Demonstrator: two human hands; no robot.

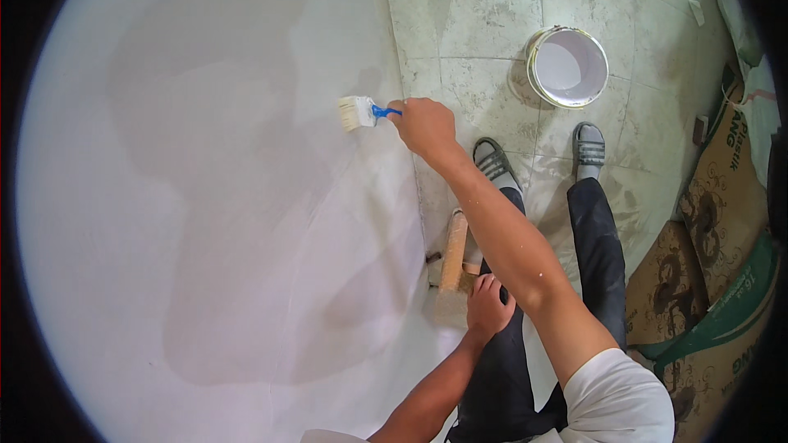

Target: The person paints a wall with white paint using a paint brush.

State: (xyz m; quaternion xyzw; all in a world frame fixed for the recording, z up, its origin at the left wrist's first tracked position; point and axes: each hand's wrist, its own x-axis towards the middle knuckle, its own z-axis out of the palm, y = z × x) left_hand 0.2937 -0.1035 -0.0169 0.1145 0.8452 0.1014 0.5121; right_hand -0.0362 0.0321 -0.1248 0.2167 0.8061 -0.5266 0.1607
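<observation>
My right hand [427, 125] grips the blue handle of a wide paintbrush [358, 113]. The brush's pale bristles point left and lie at the smooth whitish wall [205, 221]; whether they touch it I cannot tell. Lower down, my left hand [490, 308] rests against my dark-trousered leg around the knee, its fingers curled in and nothing visible in them. Beyond my feet, a round white bucket [569, 68] stands on the floor with pale paint inside and drips on its rim.
Stained square tiles [484, 8] cover the floor. Beside my left leg, close to the wall, is a tan, long block-like object [453, 250]. Brown printed sacks or cardboard [714, 197] with a green strip [722, 312] are piled at the right. My sandalled feet stand near the bucket.
</observation>
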